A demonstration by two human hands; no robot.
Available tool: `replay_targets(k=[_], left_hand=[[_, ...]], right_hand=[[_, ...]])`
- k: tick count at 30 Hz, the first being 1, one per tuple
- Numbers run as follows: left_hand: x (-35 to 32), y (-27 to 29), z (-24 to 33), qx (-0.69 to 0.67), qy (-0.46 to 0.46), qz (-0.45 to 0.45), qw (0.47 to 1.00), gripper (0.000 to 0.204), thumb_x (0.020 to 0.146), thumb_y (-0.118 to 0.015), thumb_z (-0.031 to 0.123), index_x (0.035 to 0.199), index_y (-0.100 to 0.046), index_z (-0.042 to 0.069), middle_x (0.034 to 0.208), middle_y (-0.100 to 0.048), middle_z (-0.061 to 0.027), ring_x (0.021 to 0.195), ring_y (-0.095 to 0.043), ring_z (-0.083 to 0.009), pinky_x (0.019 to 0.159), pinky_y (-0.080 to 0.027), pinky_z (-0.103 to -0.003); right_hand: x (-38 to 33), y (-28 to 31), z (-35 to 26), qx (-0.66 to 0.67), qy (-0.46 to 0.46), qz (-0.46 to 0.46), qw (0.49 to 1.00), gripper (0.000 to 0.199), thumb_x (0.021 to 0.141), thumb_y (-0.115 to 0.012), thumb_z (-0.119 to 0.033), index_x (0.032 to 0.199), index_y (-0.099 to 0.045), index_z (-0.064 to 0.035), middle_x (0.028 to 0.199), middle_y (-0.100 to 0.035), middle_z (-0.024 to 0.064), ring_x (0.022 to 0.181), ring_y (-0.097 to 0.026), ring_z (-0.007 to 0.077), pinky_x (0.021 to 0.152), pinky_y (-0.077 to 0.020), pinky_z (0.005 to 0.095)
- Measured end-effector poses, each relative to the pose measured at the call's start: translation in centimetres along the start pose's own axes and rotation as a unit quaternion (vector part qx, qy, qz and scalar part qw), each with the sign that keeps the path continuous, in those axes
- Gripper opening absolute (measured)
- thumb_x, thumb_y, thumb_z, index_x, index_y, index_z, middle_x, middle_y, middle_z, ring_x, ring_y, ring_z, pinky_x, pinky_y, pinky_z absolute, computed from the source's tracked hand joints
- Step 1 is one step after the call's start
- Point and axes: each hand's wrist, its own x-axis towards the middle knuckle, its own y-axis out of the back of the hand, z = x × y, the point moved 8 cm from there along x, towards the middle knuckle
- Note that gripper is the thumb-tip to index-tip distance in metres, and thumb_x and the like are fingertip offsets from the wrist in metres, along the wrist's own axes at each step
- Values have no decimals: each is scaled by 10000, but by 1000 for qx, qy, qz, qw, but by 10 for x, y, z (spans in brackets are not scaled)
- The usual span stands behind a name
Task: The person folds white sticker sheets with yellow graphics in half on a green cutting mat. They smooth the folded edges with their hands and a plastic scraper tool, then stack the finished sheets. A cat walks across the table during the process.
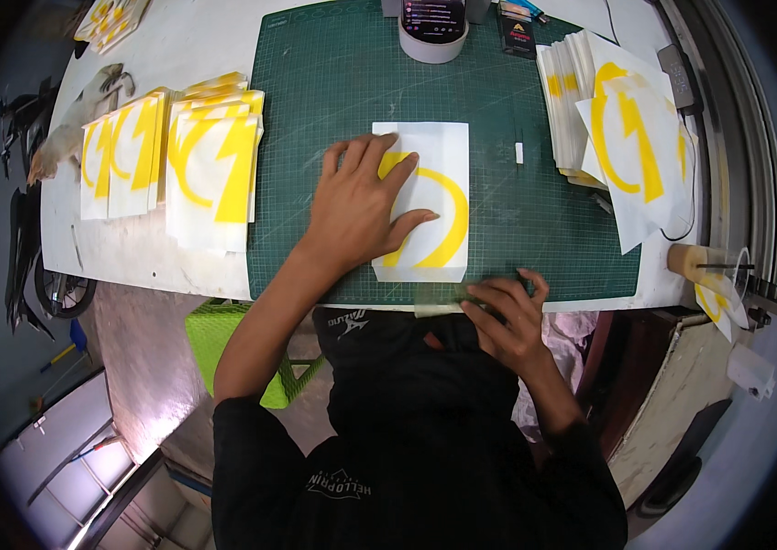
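Note:
A white paper sheet (420,220) with a yellow curved print lies upright on a green cutting mat (315,55). My left hand (361,197) rests on its left part with fingers and thumb spread, covering much of the print. At the mat's front edge my right hand (509,316) is closed at the fingertips on a translucent strip (440,297), which looks like clear tape or film. The strip lies just below the sheet's lower edge; whether they touch I cannot tell.
Stacks of yellow-printed white sheets stand at left (209,174) and right (622,137). A phone (434,18) sits on a round white holder at the back. A small white-ended blade or stick (518,151) lies on the mat. A cat (67,142) lies at the far left, beside the stacks.

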Motion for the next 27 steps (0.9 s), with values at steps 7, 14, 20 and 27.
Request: replay_targets(k=[7,14,20,27], left_hand=[[-1,-7,-13,-74,-14,0,997,561,899,-770,462,1323,-701,102,1430,-586,-152,1295,-550,-343,1077,-381,-479],[6,-4,-33,-209,35,-50,976,439,1063,-567,420,1261,-768,83,1447,-597,-168,1332,-525,-319,1143,-306,-474],[-3,-5,-24,-140,0,-75,987,512,1046,-572,440,1428,-659,110,1568,-488,-190,1430,-448,-353,1192,-261,-505],[-18,3,-5,-8,5,-47,999,601,995,-638,499,1457,-615,115,1517,-487,-212,1368,-480,-367,1182,-250,-628]], right_hand=[[42,-21,-3,47,-50,31,997,233,786,-804,-121,1018,-780,-124,957,-647,19,913,-628,215,956,-378,495],[80,-46,14,68,-97,-8,993,219,848,-817,-143,1062,-786,-104,918,-621,39,891,-581,237,893,-364,436],[52,-22,30,-32,-101,46,993,207,872,-806,-166,1042,-756,-58,976,-617,40,935,-585,237,896,-369,468],[4,33,85,-242,-237,138,931,265,913,-805,-191,1139,-765,-58,1017,-653,72,946,-591,260,899,-372,427]])
